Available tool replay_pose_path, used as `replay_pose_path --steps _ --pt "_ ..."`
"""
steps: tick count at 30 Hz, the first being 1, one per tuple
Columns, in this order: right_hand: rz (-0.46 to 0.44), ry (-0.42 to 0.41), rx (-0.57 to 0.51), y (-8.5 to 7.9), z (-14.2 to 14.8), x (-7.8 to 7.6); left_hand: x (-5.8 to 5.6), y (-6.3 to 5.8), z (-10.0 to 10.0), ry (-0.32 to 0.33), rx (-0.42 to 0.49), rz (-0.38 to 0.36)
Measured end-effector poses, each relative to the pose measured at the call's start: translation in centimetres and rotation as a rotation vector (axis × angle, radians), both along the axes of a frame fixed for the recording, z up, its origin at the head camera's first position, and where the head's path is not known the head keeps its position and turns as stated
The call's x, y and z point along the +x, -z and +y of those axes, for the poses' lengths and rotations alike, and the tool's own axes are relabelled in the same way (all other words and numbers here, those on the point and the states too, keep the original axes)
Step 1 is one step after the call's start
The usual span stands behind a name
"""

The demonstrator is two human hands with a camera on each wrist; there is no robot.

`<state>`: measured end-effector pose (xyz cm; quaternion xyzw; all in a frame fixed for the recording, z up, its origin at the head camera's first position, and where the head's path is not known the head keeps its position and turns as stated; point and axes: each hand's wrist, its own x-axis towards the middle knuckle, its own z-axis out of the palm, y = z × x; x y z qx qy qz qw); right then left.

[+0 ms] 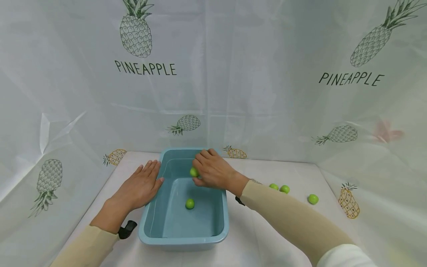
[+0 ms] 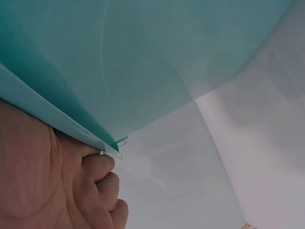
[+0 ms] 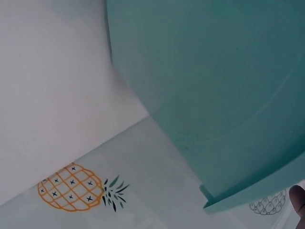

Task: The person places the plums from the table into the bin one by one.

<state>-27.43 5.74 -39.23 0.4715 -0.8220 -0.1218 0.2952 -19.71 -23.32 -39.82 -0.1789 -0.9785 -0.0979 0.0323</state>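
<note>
A light blue plastic basin (image 1: 183,240) stands on the table. My left hand (image 1: 140,185) rests along its left rim, fingers straight and pointing away from me. In the left wrist view that palm (image 2: 38,176) lies against the outside of the basin's wall. Over the basin's far right part, my right hand (image 1: 215,171) holds a small green ball (image 1: 194,172) between thumb and fingers. Another green ball (image 1: 189,203) lies on the basin's floor. Only a fingertip (image 3: 298,202) of the right hand shows in the right wrist view, beside the basin's rim.
Three more green balls (image 1: 274,186) (image 1: 284,189) (image 1: 313,199) lie on the white-covered table (image 1: 263,230), right of the basin and beyond my right forearm. A white curtain (image 1: 227,92) printed with pineapples hangs behind the table and along both sides.
</note>
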Motion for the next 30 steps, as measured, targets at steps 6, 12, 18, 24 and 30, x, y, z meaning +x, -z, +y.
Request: replay_pose_path --steps 6,12,18,24,30 --pt "-0.033 0.022 -0.012 0.63 -0.33 -0.14 -0.01 0.13 -0.1 -0.003 0.004 -0.011" --pt "-0.066 0.039 -0.004 0.92 -0.59 -0.32 0.04 0.11 -0.08 -0.004 0.003 -0.01" --pt "-0.088 0.091 0.058 0.91 -0.89 -0.4 0.06 0.13 -0.06 0.0 0.013 -0.01" --pt "-0.136 0.137 0.085 0.87 -1.04 -0.36 0.12 0.12 -0.02 -0.002 0.019 -0.019" --pt "-0.159 0.17 0.08 0.8 -0.95 -0.36 0.2 0.03 0.01 -0.005 0.025 -0.025"
